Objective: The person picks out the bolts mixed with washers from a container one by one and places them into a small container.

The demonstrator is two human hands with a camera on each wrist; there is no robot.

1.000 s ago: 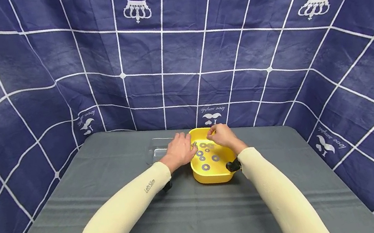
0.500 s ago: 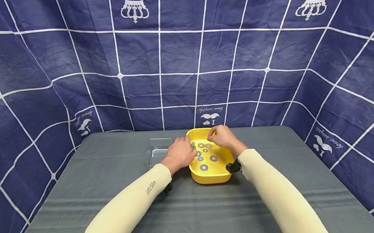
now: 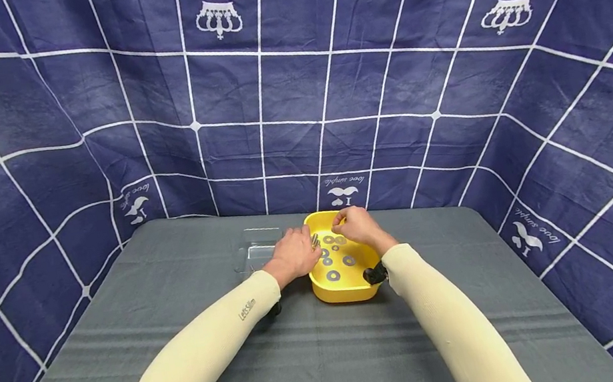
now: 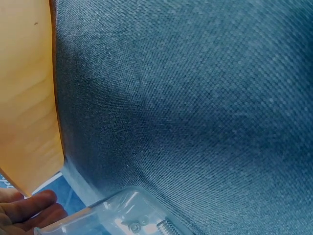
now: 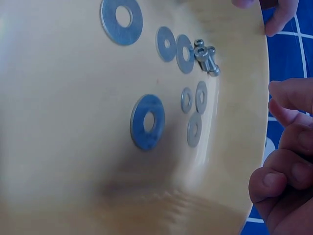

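Yellow bin [image 3: 345,295]: on the grey counter [image 3: 191,264]; probably light, stiff plastic that could slide, so I'd steady it by the rim.
Left hand [image 3: 292,253]: fingers and thumb closed over the bin's left rim, as best I can tell remotely.
Right hand [image 3: 356,224]: over the bin's far part, fingers curled, forefinger and thumb nearly meeting; I see nothing between them.
Flat washers [image 5: 120,36]: on the bin's floor; likely hard and slick, so I'd pinch outer edges (a fingernail might help).
Bolts [image 5: 202,54]: clustered by the left wall; probably dense, apt to roll; I'd take the heads.
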